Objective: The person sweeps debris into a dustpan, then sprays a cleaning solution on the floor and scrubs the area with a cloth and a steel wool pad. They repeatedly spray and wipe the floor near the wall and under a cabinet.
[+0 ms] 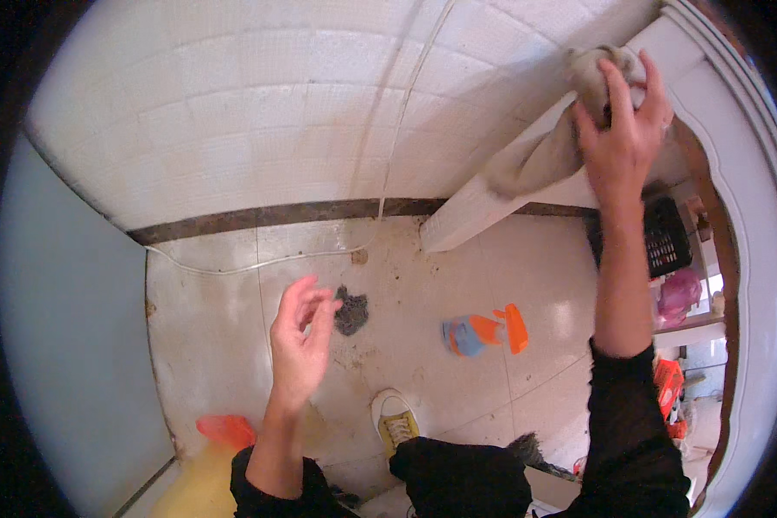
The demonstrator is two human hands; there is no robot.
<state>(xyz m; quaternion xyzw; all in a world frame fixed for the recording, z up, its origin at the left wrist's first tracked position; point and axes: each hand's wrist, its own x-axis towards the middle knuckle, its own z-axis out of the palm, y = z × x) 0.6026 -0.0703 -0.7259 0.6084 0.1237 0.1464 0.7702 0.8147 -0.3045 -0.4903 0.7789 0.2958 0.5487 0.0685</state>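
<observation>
My right hand (625, 136) grips a beige-grey cloth (599, 81) at the upper right. The cloth's lower part hangs over the upper length of a white leg (466, 210) of a piece of furniture, whose foot meets the floor by the wall. My left hand (304, 337) is held in the air with fingers loosely bent and nothing in them. In the picture, a dark grey scouring pad (351, 314) on the floor shows just right of its fingertips. Between my two arms lies a spray bottle (482, 333) with an orange trigger head, on its side on the tiles.
A thin white cable (285, 260) runs down the tiled wall (265, 129) and across the floor. Left stands a grey-blue panel (71, 311). The white furniture edge (754, 259) curves along the right, over shelves with a black basket (670, 236). A red object (226, 429) lies lower left.
</observation>
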